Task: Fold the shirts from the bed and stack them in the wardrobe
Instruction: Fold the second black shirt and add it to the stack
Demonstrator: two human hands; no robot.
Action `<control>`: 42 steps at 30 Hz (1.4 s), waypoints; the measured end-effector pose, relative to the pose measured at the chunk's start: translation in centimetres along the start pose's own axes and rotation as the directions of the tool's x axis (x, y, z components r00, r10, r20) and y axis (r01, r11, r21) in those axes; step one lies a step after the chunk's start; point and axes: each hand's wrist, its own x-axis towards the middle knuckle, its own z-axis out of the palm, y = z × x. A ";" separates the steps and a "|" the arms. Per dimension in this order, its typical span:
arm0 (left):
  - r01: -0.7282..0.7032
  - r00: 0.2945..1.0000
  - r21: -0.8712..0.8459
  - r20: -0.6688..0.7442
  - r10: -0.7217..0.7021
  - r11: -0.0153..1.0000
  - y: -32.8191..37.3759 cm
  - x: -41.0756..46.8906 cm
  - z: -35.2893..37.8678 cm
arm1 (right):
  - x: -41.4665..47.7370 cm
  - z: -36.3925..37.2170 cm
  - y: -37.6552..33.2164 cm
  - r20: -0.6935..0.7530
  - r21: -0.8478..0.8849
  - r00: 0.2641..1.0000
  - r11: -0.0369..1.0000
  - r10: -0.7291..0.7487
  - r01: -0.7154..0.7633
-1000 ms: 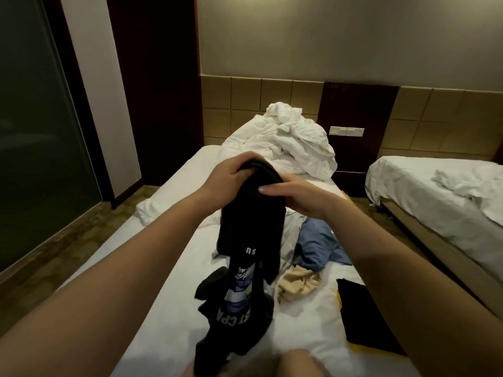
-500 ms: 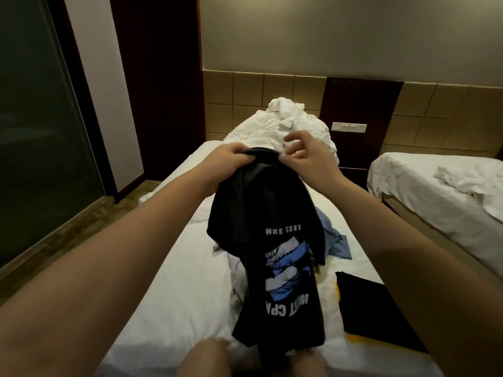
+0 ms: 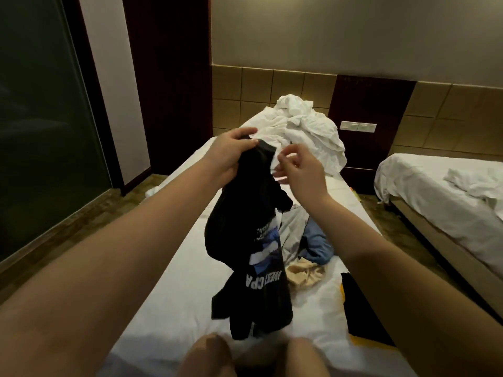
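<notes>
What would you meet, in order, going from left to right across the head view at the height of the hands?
Glass panel → dark wood panel → left hand → right hand → wall switches → second bed.

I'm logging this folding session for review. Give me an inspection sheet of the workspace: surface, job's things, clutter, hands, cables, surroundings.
Surface: bed with a white sheet, garments lying on it.
Job's things: black printed shirt hangs unfolded from the left hand; blue garment, beige garment and flat black garment lie on the sheet.
Clutter: crumpled white duvet at the head end.
Hands: left hand grips the shirt's top edge; right hand is beside it, fingers curled and blurred, contact unclear.
Cables: nothing seen.
Surroundings: second bed to the right, wall switch panel, dark glass panel on the left.
</notes>
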 end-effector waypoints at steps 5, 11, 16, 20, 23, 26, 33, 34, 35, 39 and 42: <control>-0.068 0.994 -0.198 -0.098 0.049 0.978 1.1 -0.2 -1.1 | -0.6 -0.6 5.8 0.138 -0.117 0.827 0.838 0.545 -0.533; -0.097 0.995 -0.126 0.018 0.100 0.987 1.1 -0.8 0.2 | -5.6 2.9 11.0 0.359 -0.138 0.867 0.938 0.346 -0.318; -0.136 0.988 -0.102 -0.084 0.128 0.985 1.3 0.3 -1.6 | -4.1 3.5 12.6 0.356 -0.435 0.824 0.859 0.440 -0.270; -0.072 0.987 0.094 -0.138 0.085 0.993 0.1 2.2 -5.2 | -2.4 3.1 10.7 0.263 -0.194 0.847 0.885 0.462 -0.423; 0.234 0.972 0.364 -0.115 -0.205 0.902 -2.9 1.8 -6.5 | -0.6 4.0 8.5 0.246 0.299 0.805 0.748 0.540 -0.593; 0.318 0.932 0.510 -0.012 -0.362 0.800 -6.9 -0.8 -5.4 | 0.4 4.6 6.7 0.292 0.510 0.781 0.601 0.553 -0.616; 0.041 0.998 0.504 0.024 -0.061 0.863 -10.8 -2.9 -2.7 | 2.0 4.3 4.1 0.211 0.832 0.790 0.318 0.576 -0.454; 0.074 0.996 0.566 -0.077 -0.037 0.821 -11.1 -2.7 -2.8 | 2.2 4.0 3.8 0.202 0.872 0.802 0.270 0.562 -0.409; 0.126 0.986 0.608 -0.164 -0.031 0.784 -11.5 -2.5 -2.9 | 2.5 3.7 3.6 0.193 0.899 0.816 0.236 0.544 -0.370; 0.246 0.957 0.604 -0.274 -0.092 0.758 -12.2 -2.5 -3.0 | 2.9 3.1 3.1 0.176 0.923 0.853 0.220 0.492 -0.317; 0.266 0.961 0.437 -0.192 -0.200 0.859 -11.9 -2.2 -2.2 | 2.7 3.0 2.7 0.203 0.892 0.854 0.270 0.479 -0.363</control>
